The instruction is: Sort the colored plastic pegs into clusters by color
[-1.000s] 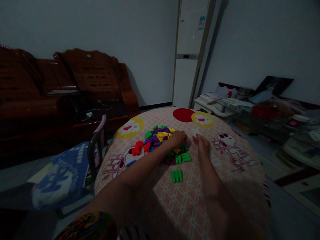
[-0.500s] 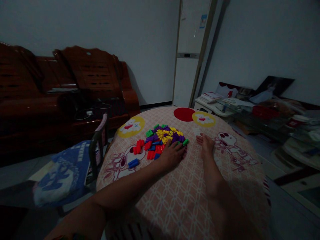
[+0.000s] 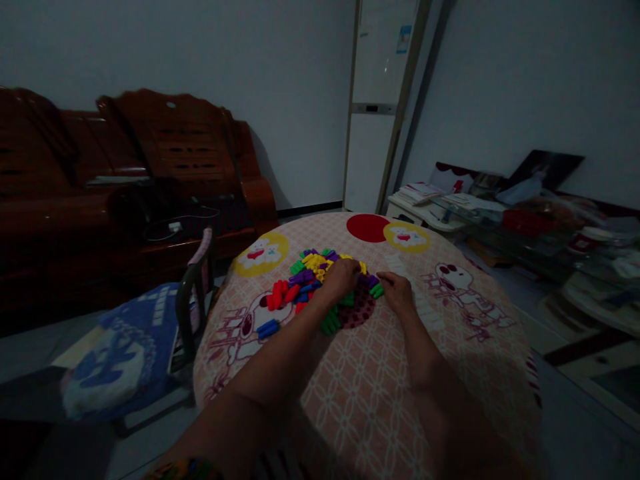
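A pile of plastic toy blocks in several colours lies on the round table. My left hand is over the right part of the pile, fingers bent down; whatever they hold is hidden. To its right, my right hand has its fingertips drawn together beside a green block and a purple block; I cannot make out anything between them. Yellow blocks are behind my left hand, red blocks to its left. Green blocks lie under and in front of my left wrist. A blue block sits apart.
A patterned cloth covers the table. At the left stands a chair with a blue cloth on its seat. Behind are a wooden sofa and a tall white cabinet-like unit. A cluttered glass-topped stand is at right.
My left hand has risen from the pile's near side and its fingers have curled. Green blocks now show below it. My right hand has moved left toward the pile, its fingertips closing together.
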### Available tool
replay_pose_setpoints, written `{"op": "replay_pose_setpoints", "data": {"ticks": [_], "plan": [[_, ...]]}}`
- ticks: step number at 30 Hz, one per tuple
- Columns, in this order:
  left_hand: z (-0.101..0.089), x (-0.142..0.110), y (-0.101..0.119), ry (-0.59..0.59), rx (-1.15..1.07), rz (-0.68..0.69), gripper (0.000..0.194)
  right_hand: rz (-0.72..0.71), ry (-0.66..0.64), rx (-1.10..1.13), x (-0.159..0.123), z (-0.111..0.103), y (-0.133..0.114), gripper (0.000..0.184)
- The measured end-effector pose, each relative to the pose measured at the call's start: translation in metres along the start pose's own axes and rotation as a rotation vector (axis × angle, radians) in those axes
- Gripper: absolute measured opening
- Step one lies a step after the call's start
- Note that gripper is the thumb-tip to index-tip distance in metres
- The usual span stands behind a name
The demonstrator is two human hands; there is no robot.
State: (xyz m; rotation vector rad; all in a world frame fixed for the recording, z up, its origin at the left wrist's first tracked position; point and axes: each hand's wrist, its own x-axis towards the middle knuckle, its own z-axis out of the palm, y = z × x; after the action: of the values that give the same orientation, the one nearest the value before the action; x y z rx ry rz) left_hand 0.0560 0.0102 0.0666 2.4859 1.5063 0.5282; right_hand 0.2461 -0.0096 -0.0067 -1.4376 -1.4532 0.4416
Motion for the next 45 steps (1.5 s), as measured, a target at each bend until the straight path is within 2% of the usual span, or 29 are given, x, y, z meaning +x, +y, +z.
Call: {"op": "replay_pose_setpoints", "data": {"ticks": [2, 5, 8, 11, 15, 17, 19, 22, 25, 29, 33, 37, 41, 45], "plan": [[0.015, 0.000, 0.006, -0.016, -0.039, 0.031, 0.027, 0.003, -0.038, -0.053, -0.001, -0.005, -0.003, 0.028], [0.038, -0.006, 0.012, -0.002, -0.066, 0.065, 0.030, -0.015, -0.175, -0.133, -0.002, -0.013, -0.008, 0.021], [0.046, -0.011, 0.010, -0.018, -0.102, 0.144, 0.033, -0.078, -0.286, -0.251, -0.005, -0.019, -0.017, 0.020], [0.034, -0.009, 0.001, -0.021, -0.143, 0.197, 0.033, -0.096, -0.334, -0.294, -0.007, -0.024, -0.022, 0.021], [0.000, -0.003, -0.017, -0.019, -0.133, 0.154, 0.030, 0.010, -0.306, -0.204, -0.007, -0.030, -0.019, 0.017], [-0.013, -0.005, -0.024, -0.093, -0.119, 0.138, 0.026, 0.058, -0.253, -0.198, -0.007, -0.030, -0.017, 0.015], [-0.020, -0.010, -0.027, -0.221, -0.093, 0.155, 0.022, 0.035, -0.239, -0.227, -0.007, -0.029, -0.015, 0.015], [-0.019, -0.019, -0.023, -0.331, 0.022, 0.173, 0.027, -0.075, -0.300, -0.322, -0.009, -0.025, -0.015, 0.024], [-0.010, -0.026, -0.016, -0.323, 0.163, 0.175, 0.037, -0.155, -0.334, -0.440, -0.012, -0.021, -0.016, 0.032], [0.000, -0.027, -0.014, -0.310, 0.187, 0.193, 0.038, -0.173, -0.331, -0.465, -0.013, -0.022, -0.014, 0.022], [-0.001, -0.025, -0.016, -0.274, 0.103, 0.186, 0.037, -0.047, -0.234, -0.374, -0.007, -0.036, -0.004, 0.020], [0.000, -0.019, -0.009, -0.212, -0.144, 0.199, 0.043, 0.112, 0.012, -0.258, 0.003, -0.056, 0.014, 0.027], [0.019, -0.005, 0.009, -0.137, -0.354, 0.189, 0.045, 0.187, 0.184, -0.130, 0.009, -0.065, 0.028, 0.021], [0.045, 0.017, 0.035, -0.138, -0.449, 0.102, 0.042, 0.181, 0.229, -0.187, 0.009, -0.064, 0.034, 0.016]]}}
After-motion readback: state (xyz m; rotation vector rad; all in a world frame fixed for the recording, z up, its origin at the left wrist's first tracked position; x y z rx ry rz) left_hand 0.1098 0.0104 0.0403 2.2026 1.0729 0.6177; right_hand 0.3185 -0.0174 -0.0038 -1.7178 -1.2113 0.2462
